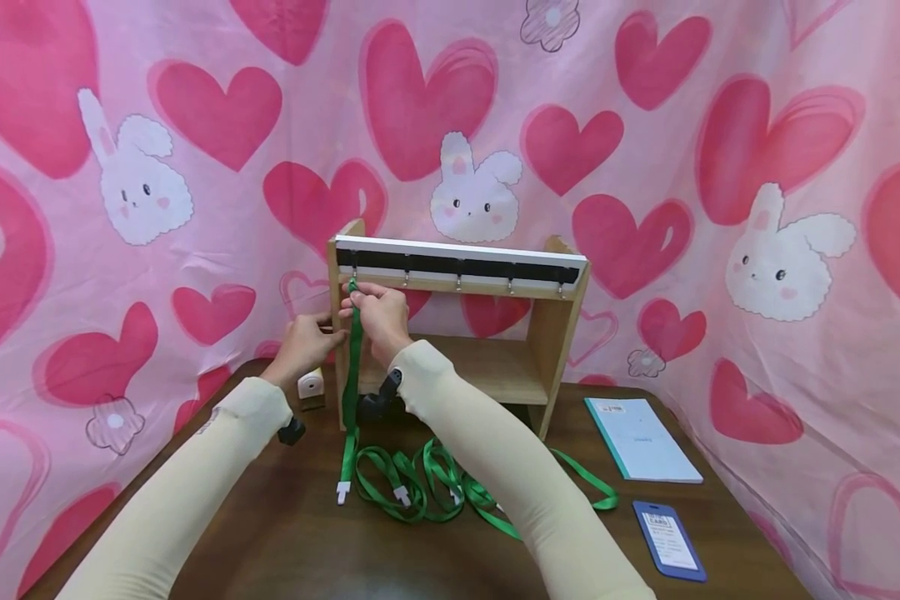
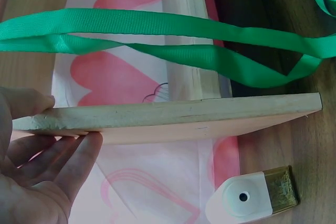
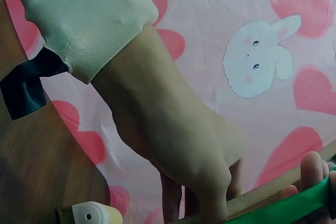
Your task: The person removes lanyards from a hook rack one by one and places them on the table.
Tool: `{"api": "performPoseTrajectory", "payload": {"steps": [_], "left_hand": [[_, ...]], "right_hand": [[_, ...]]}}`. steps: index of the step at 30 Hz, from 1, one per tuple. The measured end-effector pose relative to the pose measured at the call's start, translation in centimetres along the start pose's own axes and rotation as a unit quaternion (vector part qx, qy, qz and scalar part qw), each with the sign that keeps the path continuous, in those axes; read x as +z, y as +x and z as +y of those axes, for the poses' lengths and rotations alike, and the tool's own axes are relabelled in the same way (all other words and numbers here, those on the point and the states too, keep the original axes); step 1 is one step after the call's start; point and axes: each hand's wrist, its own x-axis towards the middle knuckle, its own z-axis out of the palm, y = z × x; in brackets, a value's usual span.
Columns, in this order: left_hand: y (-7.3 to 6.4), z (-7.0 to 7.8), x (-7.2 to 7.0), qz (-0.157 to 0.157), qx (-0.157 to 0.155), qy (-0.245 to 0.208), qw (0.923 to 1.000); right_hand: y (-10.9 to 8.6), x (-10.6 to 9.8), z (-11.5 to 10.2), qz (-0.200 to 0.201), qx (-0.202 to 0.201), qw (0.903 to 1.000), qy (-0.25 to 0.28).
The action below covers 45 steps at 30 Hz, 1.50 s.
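Note:
My right hand [image 1: 381, 318] pinches the top of a green lanyard [image 1: 351, 375] just below the leftmost metal hook [image 1: 354, 265] on a small wooden rack [image 1: 562, 350]. The lanyard hangs down along the rack's left side to a white plastic clip [image 1: 343, 492] over the table. My left hand [image 1: 303, 346] grips the front edge of the rack's left side panel [image 2: 173, 115], thumb on one face and fingers on the other. In the right wrist view, the left hand and sleeve fill the middle, while right-hand fingertips [image 3: 311, 169] show beside the lanyard at the lower right.
Several more hooks line the rack's black strip [image 1: 435, 265]. More green lanyards [image 1: 427, 487] lie looped on the brown table [image 1: 285, 517]. On the right are a notebook [image 1: 642, 440] and a blue badge holder [image 1: 669, 542]. A small white-topped object [image 1: 311, 387] stands left of the rack.

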Motion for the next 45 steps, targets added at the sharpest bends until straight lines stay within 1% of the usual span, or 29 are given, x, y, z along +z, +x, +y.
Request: {"api": "performPoseTrajectory", "payload": {"steps": [7,13,17,23,26,34,41,45], "left_hand": [[0.0,0.1,0.1,-0.001,-0.002,0.0,1.0],[0.0,0.0,0.2,0.009,0.003,0.014,0.9999],[0.0,0.0,0.2,0.01,0.004,0.014,0.9998],[-0.2,0.1,0.2,-0.001,-0.002,0.007,1.0],[-0.2,0.0,0.1,0.003,0.003,0.011,0.9999],[-0.4,0.2,0.1,0.013,0.004,0.003,0.9999],[-0.4,0.1,0.2,0.012,-0.003,0.003,0.9999],[-0.3,0.1,0.3,0.016,-0.001,0.002,0.9999]], "right_hand": [[-0.3,-0.5,-0.2,-0.022,-0.007,0.9997,-0.002],[-0.7,-1.1,-0.4,-0.044,-0.013,0.9989,-0.01],[-0.9,-1.4,-0.1,-0.056,-0.012,0.9984,0.0],[-1.3,-2.1,0.7,-0.071,-0.011,0.9964,0.044],[-1.8,-2.4,1.0,-0.079,-0.01,0.9954,0.052],[-3.5,-3.1,2.4,-0.123,-0.002,0.9915,0.042],[-4.2,-3.7,3.8,-0.14,0.01,0.9889,0.047],[-4.6,-4.4,4.8,-0.156,0.022,0.9869,0.035]]}}
